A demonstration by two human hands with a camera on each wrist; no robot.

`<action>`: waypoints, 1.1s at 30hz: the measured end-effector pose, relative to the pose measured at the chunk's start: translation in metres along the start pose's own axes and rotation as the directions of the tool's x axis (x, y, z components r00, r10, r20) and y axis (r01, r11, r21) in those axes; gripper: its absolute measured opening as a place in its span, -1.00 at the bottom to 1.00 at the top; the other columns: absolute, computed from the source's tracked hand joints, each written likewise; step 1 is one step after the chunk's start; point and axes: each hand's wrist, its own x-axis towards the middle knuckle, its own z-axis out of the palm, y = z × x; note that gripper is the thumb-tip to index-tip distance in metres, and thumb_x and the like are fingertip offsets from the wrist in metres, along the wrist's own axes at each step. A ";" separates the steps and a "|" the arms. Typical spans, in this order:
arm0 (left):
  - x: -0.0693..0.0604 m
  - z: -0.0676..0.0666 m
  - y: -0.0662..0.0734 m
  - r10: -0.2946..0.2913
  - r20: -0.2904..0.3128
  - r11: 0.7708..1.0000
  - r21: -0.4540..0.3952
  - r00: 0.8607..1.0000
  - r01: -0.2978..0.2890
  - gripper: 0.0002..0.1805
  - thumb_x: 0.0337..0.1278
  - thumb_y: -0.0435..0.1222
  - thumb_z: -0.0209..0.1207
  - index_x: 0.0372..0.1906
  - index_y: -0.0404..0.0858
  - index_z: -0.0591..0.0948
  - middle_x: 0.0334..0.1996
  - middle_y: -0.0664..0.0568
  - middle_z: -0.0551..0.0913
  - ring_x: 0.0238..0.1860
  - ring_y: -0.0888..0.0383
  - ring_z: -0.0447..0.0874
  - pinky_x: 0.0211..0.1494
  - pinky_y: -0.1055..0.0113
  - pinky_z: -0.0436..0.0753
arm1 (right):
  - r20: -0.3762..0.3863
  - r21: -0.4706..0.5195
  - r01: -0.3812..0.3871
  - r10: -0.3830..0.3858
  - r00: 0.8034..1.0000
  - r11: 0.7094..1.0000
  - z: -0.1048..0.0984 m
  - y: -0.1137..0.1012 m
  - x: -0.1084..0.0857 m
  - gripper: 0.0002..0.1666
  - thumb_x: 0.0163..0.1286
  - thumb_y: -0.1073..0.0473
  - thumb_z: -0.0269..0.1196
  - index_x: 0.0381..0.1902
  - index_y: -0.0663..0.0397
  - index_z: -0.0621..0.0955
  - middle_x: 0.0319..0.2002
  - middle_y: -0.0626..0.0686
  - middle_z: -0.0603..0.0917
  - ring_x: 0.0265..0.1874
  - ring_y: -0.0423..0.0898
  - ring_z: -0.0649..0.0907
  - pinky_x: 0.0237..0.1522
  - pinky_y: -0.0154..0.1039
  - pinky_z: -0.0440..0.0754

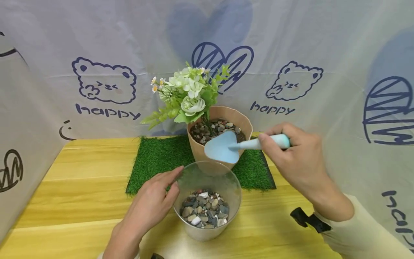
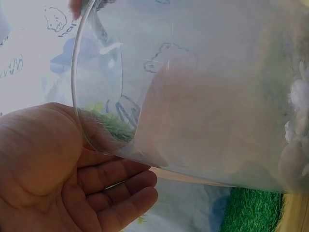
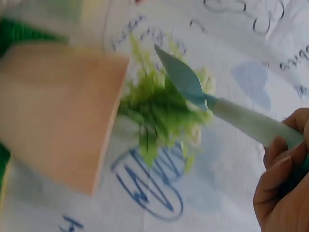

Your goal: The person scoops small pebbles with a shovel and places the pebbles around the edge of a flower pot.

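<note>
- Gripped a light blue hand trowel point(image 1: 234, 146) by its pale, green-ended handle point(image 1: 249, 144) with the right hand point(image 1: 300, 162), curling fingers round it.
- Held its wide, smooth blade point(image 1: 220, 145) up near the peach flowerpot point(image 1: 196, 148).
- Touched the clear bucket point(image 1: 232, 187) of pebbles point(image 1: 205, 210) near its top with the left hand point(image 1: 153, 199), with fingers loosely straight.

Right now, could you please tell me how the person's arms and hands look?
The left hand and right hand are bare. The right sleeve is plain cream, with a black device at the wrist. Only a sliver of the left sleeve shows, also pale.
</note>
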 end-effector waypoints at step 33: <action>0.000 0.000 0.001 0.003 0.010 1.000 0.001 1.000 -0.003 -0.50 0.52 -0.26 0.11 0.48 -0.14 0.55 0.32 -0.09 0.67 0.33 -0.13 0.65 0.36 -0.13 0.65 | 0.494 -0.316 0.464 -0.274 0.826 0.828 0.072 -0.007 -0.056 -0.60 0.35 0.04 0.45 -0.50 -0.08 0.44 -0.68 -0.19 0.33 -0.68 -0.23 0.37 -0.71 -0.37 0.29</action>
